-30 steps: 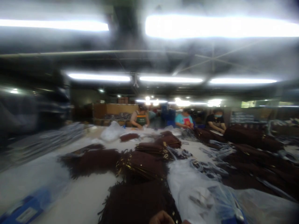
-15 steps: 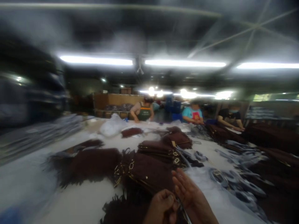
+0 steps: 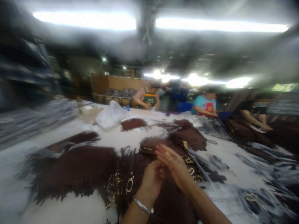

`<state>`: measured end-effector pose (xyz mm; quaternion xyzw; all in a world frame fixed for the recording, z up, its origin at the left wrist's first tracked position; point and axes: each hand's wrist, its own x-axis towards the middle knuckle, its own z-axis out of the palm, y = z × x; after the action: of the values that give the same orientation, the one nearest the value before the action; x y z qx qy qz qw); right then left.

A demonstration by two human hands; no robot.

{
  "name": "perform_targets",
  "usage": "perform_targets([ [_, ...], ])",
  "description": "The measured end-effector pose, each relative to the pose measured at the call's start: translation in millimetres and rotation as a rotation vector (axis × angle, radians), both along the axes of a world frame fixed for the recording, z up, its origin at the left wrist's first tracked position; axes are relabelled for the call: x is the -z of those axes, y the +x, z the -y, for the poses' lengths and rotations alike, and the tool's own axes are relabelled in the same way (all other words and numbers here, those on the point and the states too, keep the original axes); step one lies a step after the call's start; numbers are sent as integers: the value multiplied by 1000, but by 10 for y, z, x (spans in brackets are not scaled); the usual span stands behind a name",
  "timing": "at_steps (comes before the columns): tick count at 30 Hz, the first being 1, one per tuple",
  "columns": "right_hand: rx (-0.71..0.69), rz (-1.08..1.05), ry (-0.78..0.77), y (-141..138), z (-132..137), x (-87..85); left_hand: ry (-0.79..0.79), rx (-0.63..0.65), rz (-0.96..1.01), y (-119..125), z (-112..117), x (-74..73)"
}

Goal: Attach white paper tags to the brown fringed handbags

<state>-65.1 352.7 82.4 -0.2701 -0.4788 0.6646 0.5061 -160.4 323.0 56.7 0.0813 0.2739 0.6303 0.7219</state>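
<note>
Both hands risen further into view since 0.5 s ago, left hand curled, grip unclear through blur, touching flat-open right hand, above brown fringed bags, tabletop.

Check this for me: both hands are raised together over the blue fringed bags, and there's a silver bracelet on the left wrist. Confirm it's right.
Not quite: the fringed bags are dark brown, not blue, as the head view shows. The rest stands: the left hand and right hand are raised together over them, and a silver bracelet sits on the left wrist.
</note>
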Motion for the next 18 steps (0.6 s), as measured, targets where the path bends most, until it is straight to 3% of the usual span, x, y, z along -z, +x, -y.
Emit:
perform_targets([
  [5, 32, 26, 6, -30, -544, 11, 56, -39, -158, -160, -284, 95],
  [9, 51, 38, -38, 71, -1138, -46, 48, -22, -410, -236, -435, 332],
  [13, 97, 76, -79, 175, -1752, -113, 82, 9, -706, -153, -566, 589],
  [18, 153, 224, -123, 245, -2243, -157, 78, 52, -876, -42, -610, 822],
])
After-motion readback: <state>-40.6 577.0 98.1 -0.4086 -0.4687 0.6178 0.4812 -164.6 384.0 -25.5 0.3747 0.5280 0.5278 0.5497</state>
